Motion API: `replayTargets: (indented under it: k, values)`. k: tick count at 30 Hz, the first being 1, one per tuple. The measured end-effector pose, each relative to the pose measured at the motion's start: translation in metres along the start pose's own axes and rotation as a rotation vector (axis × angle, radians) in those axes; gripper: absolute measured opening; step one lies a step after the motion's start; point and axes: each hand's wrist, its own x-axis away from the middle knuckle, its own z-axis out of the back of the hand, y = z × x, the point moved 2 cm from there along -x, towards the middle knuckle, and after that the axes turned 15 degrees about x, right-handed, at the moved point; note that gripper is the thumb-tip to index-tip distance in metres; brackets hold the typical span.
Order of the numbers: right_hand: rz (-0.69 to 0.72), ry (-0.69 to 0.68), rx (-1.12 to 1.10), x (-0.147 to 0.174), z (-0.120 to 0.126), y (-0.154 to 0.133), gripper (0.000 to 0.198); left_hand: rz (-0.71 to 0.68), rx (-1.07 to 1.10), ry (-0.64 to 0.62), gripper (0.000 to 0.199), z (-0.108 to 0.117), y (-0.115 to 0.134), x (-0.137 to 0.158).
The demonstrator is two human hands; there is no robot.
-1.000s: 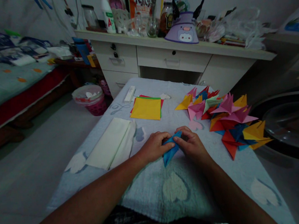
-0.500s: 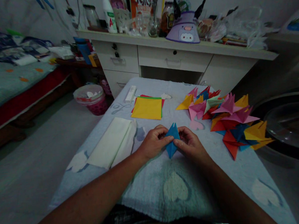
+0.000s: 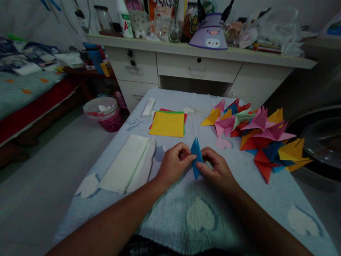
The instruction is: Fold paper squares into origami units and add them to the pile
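A folded piece of blue origami paper (image 3: 196, 157) is held upright between my two hands, its split point facing away from me. My left hand (image 3: 176, 161) pinches its left edge between thumb and fingers. On the other side, my right hand (image 3: 217, 165) grips the paper with the thumb in front and the fingers behind. Beyond my hands lies a stack of square coloured paper (image 3: 167, 124), yellow on top with red and green edges showing. A pile of folded paper cranes (image 3: 260, 132) in several colours spreads along the right side of the table.
The table wears a pale blue cloth (image 3: 179, 223) with heart patterns. A folded whitish sheet (image 3: 125, 161) lies at left, a small white box (image 3: 149, 107) behind it. A cluttered white desk (image 3: 179, 61) stands behind, a pink bin (image 3: 106, 115) left, a round-doored machine (image 3: 333, 141) right.
The blue paper has turned and looks narrower, its wide diamond face now folded or angled away. My left hand has shifted slightly, its fingers now at the paper's edge.
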Motion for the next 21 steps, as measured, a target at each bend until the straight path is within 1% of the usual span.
replayTargets:
  k: [2,5,9,11,14,16,18,21]
  values:
    - [0.039,-0.002,-0.008,0.0,0.003,-0.003,0.02,0.014,0.083,-0.046,0.014,-0.001,-0.002,-0.001]
    - [0.051,0.023,0.026,0.0,0.005,-0.004,0.023,0.021,0.11,-0.107,0.018,-0.001,-0.001,-0.001]
    - [0.05,0.06,0.117,-0.002,0.002,-0.003,0.01,0.041,0.116,-0.146,0.029,-0.001,0.002,0.001]
    - [0.058,0.071,0.138,-0.003,0.0,-0.001,0.006,0.055,0.138,-0.147,0.032,-0.001,0.001,0.001]
    - [0.04,0.111,0.166,-0.003,0.0,0.003,0.002,0.062,0.188,-0.108,0.026,-0.002,0.0,-0.001]
    - [-0.001,0.175,0.179,-0.002,0.001,0.007,0.009,0.096,0.256,-0.08,0.024,-0.001,-0.002,-0.003]
    - [-0.066,0.214,0.116,-0.001,0.001,0.011,0.018,0.157,0.344,-0.065,0.027,-0.001,-0.004,-0.004]
    - [-0.159,0.151,-0.135,-0.001,-0.002,0.016,0.022,0.216,0.418,-0.045,0.031,0.0,-0.006,-0.004]
